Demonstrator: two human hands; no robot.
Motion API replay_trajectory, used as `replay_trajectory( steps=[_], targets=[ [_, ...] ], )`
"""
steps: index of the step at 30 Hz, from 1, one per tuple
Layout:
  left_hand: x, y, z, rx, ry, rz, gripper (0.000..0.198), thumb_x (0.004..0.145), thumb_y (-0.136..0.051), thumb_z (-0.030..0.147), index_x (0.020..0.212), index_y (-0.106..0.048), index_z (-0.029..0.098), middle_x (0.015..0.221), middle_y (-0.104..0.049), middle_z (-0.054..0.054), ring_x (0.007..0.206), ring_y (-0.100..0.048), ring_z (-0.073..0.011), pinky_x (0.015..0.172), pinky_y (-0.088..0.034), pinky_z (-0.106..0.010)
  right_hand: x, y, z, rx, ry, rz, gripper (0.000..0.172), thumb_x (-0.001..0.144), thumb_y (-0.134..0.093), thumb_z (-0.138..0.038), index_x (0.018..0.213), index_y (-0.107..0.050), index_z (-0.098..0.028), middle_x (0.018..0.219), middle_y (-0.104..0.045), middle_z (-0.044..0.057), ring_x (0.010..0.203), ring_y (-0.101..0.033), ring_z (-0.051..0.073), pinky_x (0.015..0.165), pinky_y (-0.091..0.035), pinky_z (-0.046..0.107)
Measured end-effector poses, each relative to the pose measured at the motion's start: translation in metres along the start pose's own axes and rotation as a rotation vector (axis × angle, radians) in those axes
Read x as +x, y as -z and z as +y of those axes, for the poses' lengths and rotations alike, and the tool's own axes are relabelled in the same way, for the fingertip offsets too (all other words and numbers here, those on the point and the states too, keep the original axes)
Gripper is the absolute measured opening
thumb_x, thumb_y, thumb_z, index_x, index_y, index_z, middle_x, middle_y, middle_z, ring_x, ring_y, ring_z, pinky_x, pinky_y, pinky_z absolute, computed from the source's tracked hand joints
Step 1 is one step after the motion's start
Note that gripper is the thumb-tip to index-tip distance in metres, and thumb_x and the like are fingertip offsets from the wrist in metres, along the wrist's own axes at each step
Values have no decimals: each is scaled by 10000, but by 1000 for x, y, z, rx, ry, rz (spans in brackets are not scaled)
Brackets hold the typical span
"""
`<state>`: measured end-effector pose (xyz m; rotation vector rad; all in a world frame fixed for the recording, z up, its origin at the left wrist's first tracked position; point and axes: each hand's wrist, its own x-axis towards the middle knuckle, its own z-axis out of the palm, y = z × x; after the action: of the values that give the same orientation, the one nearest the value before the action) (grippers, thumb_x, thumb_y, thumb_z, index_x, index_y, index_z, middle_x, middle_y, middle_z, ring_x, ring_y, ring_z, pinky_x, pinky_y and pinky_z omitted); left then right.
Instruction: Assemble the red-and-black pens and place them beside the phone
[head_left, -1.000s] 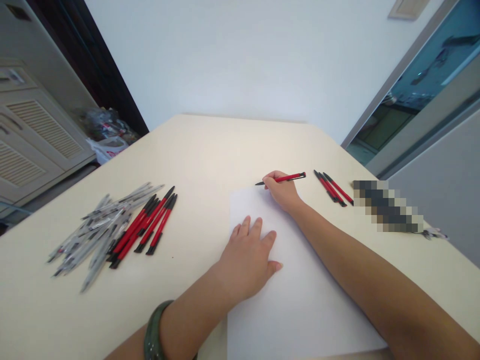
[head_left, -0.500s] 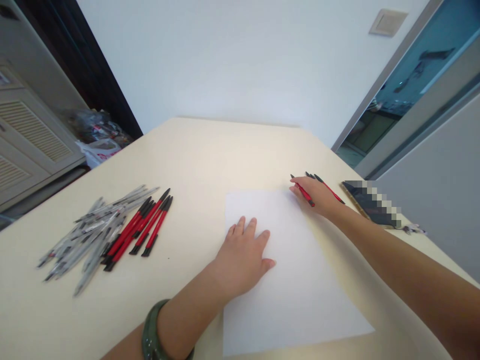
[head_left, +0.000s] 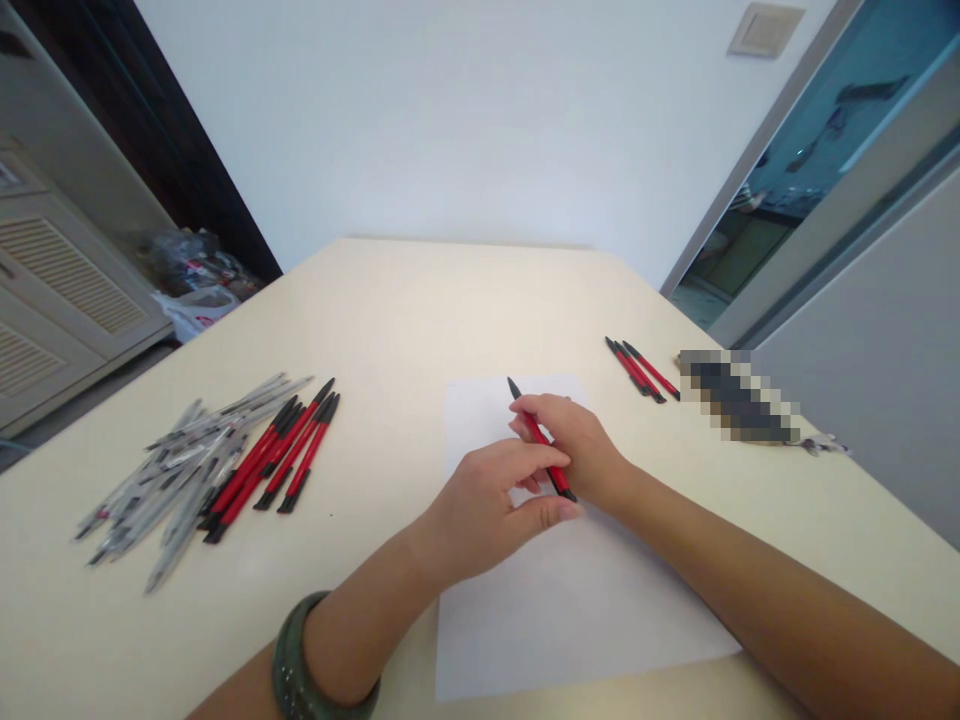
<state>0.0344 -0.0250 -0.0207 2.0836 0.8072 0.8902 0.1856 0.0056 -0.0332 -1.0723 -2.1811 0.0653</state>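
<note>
Holding the red pen (head_left: 535, 432) over the white paper (head_left: 555, 610), I am pinching it in my right hand (head_left: 583, 440); my left hand (head_left: 484, 500) is curving thumb and forefinger around its rear end, though whether they are gripping I cannot tell. The work is looking unfinished: the paper is showing no marks I can make out. Spare red pens (head_left: 651, 371) are lying rightward, others (head_left: 310, 455) leftward beside heaped clear pens (head_left: 184, 525); which are done, I cannot tell.
</note>
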Motion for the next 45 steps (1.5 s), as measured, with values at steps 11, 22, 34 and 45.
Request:
replay_trajectory(
  steps=[11, 22, 34, 45],
  targets=[
    [0, -6, 6, 253, -96, -17, 213, 714, -580, 317, 858, -572, 160, 731, -604, -14, 662, -533, -125, 620, -437, -246, -6, -3, 2, -18, 80, 5, 152, 788, -459, -181, 930, -508, -164, 732, -634, 54, 677, -562, 155, 594, -426, 281],
    [-5, -8, 4, 325, -82, -54, 404, 709, -552, 439, 987, -551, 146, 722, -623, -19, 635, -552, -135, 603, -435, -255, -9, -9, 8, 0, 23, -54, 185, 804, -428, -197, 970, -505, -170, 757, -624, 49, 684, -549, 152, 612, -429, 289],
    [0, 6, 0, 468, 88, 142, 268, 820, -399, 334, 973, -555, 179, 705, -607, -12, 639, -537, -128, 628, -418, -252, 6, 45, 108, 10, -471, -118, 331, 824, -349, -255, 1086, -528, -161, 905, -608, 78, 740, -584, 149, 647, -455, 271],
    [-8, 115, -47, 982, 784, 226, 437, 751, -343, 542, 932, -585, 225, 875, -629, -112, 780, -562, -299, 629, -399, -387, 11, 36, 147, -712, -747, -249, 285, 804, -366, -221, 960, -557, -78, 868, -610, 218, 843, -571, 297, 675, -402, 384]
  ],
)
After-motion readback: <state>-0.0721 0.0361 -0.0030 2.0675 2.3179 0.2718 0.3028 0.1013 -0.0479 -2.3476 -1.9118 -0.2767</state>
